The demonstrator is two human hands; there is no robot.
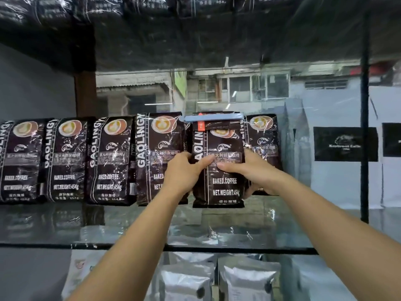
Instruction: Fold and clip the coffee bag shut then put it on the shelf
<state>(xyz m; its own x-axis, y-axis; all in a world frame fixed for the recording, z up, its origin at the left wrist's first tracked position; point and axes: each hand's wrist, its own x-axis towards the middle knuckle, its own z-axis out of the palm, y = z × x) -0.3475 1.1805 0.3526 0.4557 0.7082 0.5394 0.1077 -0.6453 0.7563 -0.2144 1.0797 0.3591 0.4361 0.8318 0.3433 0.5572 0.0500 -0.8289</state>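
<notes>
A dark brown coffee bag (219, 187) stands upright on the glass shelf (130, 224), its top folded down. A long light-blue clip (213, 117) runs across the fold. My left hand (184, 168) grips the bag's left side, thumb across its front. My right hand (253, 170) grips the right side, thumb on the front and fingers behind. The bag's base rests at the shelf, a little in front of the row.
Several matching coffee bags (65, 159) line the shelf to the left, and one (263, 137) stands behind on the right. Silver pouches (247, 279) sit on the lower shelf. Black-labelled white bags (345, 144) stand far right, behind a black post (365, 127).
</notes>
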